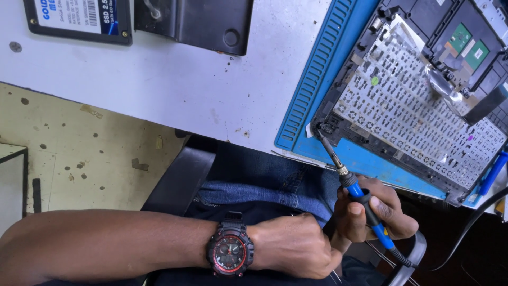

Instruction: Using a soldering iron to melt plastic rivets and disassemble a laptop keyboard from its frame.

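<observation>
- Soldering iron (365,204), blue-handled with a black grip band, sits in the right hand (373,212); fingers are wrapped round the handle and the thumb lies along it, pen-fashion.
- Its thin metal tip (324,142) slants up and to the left, and the point meets the lower-left corner of an opened laptop case (402,100).
- A black cord (460,233) leaves the rear of the handle and loops away to the right.
- The left hand (293,246) is curled closed just beside the right wrist, knuckles up. Whether it grips anything I cannot tell, since its fingers are turned away.
- On the left wrist is a black wristwatch (230,251) with red accents.
- The laptop case lies tilted on a blue ridged work mat (317,69), showing the metal underside of its keyboard (418,111), a grid of small cut-outs.
- Green circuit boards (468,45) sit in the dark upper right part of the case, with a strip of shiny foil (442,85) just below them.
- The mat rests on a scuffed white tabletop (185,79), and its lower edge hangs near the table's rim.
- At the table's far edge lie a solid-state drive (79,18) with a white label and, just beside it, a black plastic cover (196,21).
- Below the table, blue jeans (259,182) cover the person's lap, and a stained pale floor (90,159) shows to the left.
- A blue pen-like tool (495,172) lies at the right edge beside the case.
</observation>
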